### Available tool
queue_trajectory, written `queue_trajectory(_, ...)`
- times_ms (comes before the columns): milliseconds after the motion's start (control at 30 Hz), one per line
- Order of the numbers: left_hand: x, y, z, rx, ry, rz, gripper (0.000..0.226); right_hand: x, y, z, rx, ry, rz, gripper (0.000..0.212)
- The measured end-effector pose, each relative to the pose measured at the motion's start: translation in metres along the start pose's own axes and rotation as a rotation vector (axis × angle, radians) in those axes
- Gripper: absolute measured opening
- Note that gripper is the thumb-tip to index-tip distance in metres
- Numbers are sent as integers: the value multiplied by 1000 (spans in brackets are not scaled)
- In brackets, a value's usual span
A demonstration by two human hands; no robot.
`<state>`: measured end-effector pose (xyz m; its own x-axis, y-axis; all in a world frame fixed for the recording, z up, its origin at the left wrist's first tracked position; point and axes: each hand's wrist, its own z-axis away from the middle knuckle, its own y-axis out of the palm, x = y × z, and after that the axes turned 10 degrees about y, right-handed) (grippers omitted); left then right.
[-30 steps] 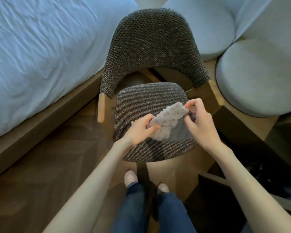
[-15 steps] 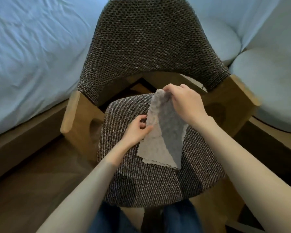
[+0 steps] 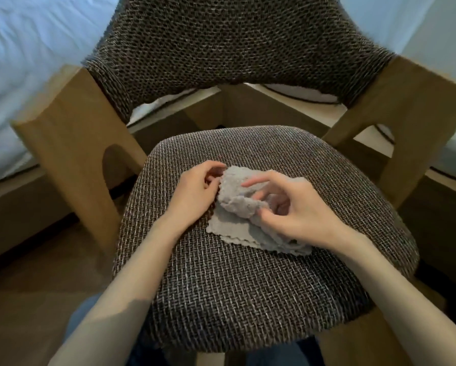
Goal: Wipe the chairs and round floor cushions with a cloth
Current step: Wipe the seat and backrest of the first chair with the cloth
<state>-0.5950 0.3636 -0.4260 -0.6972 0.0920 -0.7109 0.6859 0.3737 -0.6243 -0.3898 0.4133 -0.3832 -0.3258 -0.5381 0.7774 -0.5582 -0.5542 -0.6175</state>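
Observation:
A chair with a brown woven seat [image 3: 248, 286], a curved woven backrest [image 3: 237, 40] and wooden arm posts fills the view. A grey cloth [image 3: 234, 207] lies crumpled on the middle of the seat. My left hand [image 3: 195, 191] sits at the cloth's left edge, its curled fingertips pinching that edge. My right hand [image 3: 295, 210] rests on the cloth's right part with fingers bent, thumb and fingers gathering a fold of it.
A bed with a pale blue cover [image 3: 31, 62] runs along the left on a wooden base [image 3: 23, 196]. A pale round cushion edge [image 3: 453, 159] shows at the right behind the arm post [image 3: 395, 122]. Wooden floor [image 3: 37, 286] lies below left.
The cloth, held up hanging from my right hand, has come down onto the seat. Both hands dropped with it, and the view moved closer to the chair.

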Motion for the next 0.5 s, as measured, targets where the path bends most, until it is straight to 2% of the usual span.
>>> queue_trajectory(67, 1, -2, 2, -13, 9, -4, 31, 5, 1, 3, 69, 26, -86, 33)
queue_trajectory(133, 0, -5, 6, -43, 13, -26, 29, 11, 1, 3, 4, 50, -56, 27)
queue_trajectory(200, 1, -7, 6, -85, 6, -45, 28, 11, 1, -3, -145, 56, 171, 33)
queue_trajectory(233, 1, -8, 6, -102, 3, -53, 28, 10, 2, -6, -154, 84, 305, 40)
queue_trajectory(300, 0, -9, 6, -120, 3, -68, 27, 5, 10, -5, -34, 193, 533, 56)
queue_trajectory(367, -1, -10, 7, -117, 3, -92, 28, -3, 25, 0, 57, 282, 662, 64)
queue_trajectory(500, -1, -12, 8, -135, -32, -117, 29, -9, 36, -2, -82, 285, 796, 71)
